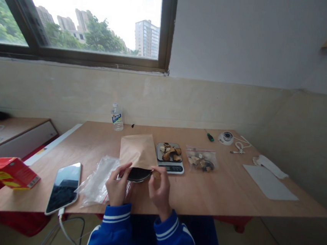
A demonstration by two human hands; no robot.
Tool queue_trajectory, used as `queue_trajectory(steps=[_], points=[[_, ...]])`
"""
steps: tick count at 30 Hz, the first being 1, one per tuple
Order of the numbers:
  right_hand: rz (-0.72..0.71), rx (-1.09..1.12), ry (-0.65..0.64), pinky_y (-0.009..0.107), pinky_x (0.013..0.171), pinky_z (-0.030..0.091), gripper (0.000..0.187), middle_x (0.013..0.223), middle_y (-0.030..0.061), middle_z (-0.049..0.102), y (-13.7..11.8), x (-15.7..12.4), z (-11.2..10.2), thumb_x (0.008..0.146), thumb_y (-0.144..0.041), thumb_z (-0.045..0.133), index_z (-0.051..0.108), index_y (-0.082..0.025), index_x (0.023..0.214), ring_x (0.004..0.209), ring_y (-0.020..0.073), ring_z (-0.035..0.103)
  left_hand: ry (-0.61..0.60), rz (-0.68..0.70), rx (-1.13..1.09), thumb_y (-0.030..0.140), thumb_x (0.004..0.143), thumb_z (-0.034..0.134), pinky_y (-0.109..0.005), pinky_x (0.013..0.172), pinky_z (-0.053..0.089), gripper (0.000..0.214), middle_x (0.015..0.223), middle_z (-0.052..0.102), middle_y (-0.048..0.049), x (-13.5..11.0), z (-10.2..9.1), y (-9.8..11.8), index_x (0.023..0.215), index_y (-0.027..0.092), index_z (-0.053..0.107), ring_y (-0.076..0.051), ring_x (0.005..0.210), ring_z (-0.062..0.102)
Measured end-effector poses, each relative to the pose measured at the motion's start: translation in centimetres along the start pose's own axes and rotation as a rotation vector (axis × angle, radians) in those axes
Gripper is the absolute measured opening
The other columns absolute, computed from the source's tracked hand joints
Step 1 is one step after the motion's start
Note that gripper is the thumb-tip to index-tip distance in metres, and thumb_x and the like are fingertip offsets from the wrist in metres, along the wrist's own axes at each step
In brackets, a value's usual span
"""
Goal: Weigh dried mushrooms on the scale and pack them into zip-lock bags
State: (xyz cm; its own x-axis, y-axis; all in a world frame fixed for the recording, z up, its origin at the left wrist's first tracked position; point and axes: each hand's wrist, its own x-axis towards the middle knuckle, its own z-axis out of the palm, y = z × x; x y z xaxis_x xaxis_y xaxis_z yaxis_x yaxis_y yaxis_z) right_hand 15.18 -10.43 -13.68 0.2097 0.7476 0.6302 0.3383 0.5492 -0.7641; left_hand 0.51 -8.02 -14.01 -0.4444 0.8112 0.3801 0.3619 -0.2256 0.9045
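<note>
A brown paper bag [138, 150] lies on the wooden table [226, 190] with its dark mouth open toward me. My left hand [116, 187] pinches the left side of the bag's mouth. My right hand [159, 189] grips the right side of the mouth, and a small tan piece shows at its fingertips. Just behind the bag stands a small digital scale [170, 158] with several brown and white dried pieces on its pan. A clear zip bag [202, 159] holding more dried pieces lies to the scale's right.
An empty clear plastic bag [98, 179] and a charging phone [64, 187] lie at the left, beside a red box [10, 172]. A water bottle [117, 117], a screwdriver [209, 135], a white round device [226, 138] with cable and white paper [270, 182] sit farther back and right.
</note>
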Motion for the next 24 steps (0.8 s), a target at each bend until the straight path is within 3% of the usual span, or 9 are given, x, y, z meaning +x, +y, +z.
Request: queue_trajectory(steps=[4, 6, 9, 13, 17, 20, 24], points=[[0.176, -0.038, 0.229, 0.036, 0.086, 0.047, 0.027, 0.108, 0.0108, 0.06, 1.8, 1.6, -3.8, 0.086, -0.03, 0.043, 0.052, -0.019, 0.109, 0.1, 0.0226, 0.058, 0.003, -0.025, -0.013, 0.045, 0.072, 0.065, -0.032, 0.081, 0.045, 0.029, 0.09, 0.072, -0.0024, 0.0, -0.1, -0.1, 0.09, 0.023, 0.073, -0.02, 0.084, 0.062], [0.247, -0.061, 0.248, 0.037, 0.085, 0.046, 0.028, 0.106, 0.0115, 0.061, 3.2, 2.2, -5.5, 0.086, -0.035, 0.042, 0.053, -0.018, 0.106, 0.1, 0.0233, 0.059, 0.003, -0.035, -0.016, 0.045, 0.071, 0.065, -0.032, 0.081, 0.045, 0.029, 0.09, 0.072, -0.0021, 0.0, -0.1, -0.2, 0.09, 0.024, 0.073, -0.02, 0.084, 0.061], [0.321, -0.128, 0.167, 0.037, 0.085, 0.046, 0.033, 0.106, 0.0117, 0.063, 5.3, 3.0, -7.2, 0.083, -0.042, 0.049, 0.054, -0.018, 0.105, 0.1, 0.0243, 0.06, -0.001, -0.036, -0.021, 0.046, 0.071, 0.066, -0.032, 0.08, 0.044, 0.03, 0.09, 0.072, -0.0018, -0.1, 0.0, -0.3, 0.09, 0.024, 0.073, -0.02, 0.083, 0.061], [0.316, -0.342, 0.066, 0.038, 0.085, 0.046, 0.041, 0.111, 0.0138, 0.065, 7.5, 4.9, -7.6, 0.079, -0.043, 0.054, 0.057, -0.016, 0.11, 0.103, 0.0266, 0.06, -0.008, -0.027, -0.036, 0.045, 0.071, 0.066, -0.031, 0.079, 0.044, 0.029, 0.088, 0.072, -0.0012, -0.1, 0.2, -0.3, 0.089, 0.024, 0.073, -0.019, 0.082, 0.06], [0.376, -0.611, 0.012, 0.037, 0.079, 0.047, 0.038, 0.102, 0.016, 0.068, 8.9, 6.8, -7.2, 0.077, -0.038, 0.055, 0.061, -0.014, 0.106, 0.095, 0.028, 0.063, -0.006, -0.034, -0.028, 0.045, 0.07, 0.066, -0.031, 0.079, 0.045, 0.029, 0.089, 0.072, -0.0012, 0.1, 0.2, -0.2, 0.089, 0.024, 0.073, -0.019, 0.08, 0.06], [0.37, -0.645, -0.02, 0.036, 0.077, 0.047, 0.036, 0.098, 0.0165, 0.069, 9.6, 7.1, -7.3, 0.077, -0.037, 0.055, 0.064, -0.012, 0.102, 0.092, 0.0282, 0.064, -0.001, -0.038, -0.005, 0.046, 0.07, 0.066, -0.032, 0.079, 0.045, 0.03, 0.088, 0.072, -0.0014, 0.2, 0.0, -0.1, 0.089, 0.024, 0.073, -0.019, 0.08, 0.059], [0.367, -0.605, 0.072, 0.035, 0.075, 0.047, 0.035, 0.095, 0.0161, 0.07, 10.5, 6.3, -8.7, 0.076, -0.037, 0.053, 0.064, -0.012, 0.098, 0.087, 0.028, 0.065, -0.002, -0.02, -0.018, 0.045, 0.07, 0.066, -0.032, 0.081, 0.045, 0.029, 0.088, 0.072, -0.0016, 0.1, -0.1, 0.0, 0.089, 0.024, 0.073, -0.019, 0.083, 0.061]])
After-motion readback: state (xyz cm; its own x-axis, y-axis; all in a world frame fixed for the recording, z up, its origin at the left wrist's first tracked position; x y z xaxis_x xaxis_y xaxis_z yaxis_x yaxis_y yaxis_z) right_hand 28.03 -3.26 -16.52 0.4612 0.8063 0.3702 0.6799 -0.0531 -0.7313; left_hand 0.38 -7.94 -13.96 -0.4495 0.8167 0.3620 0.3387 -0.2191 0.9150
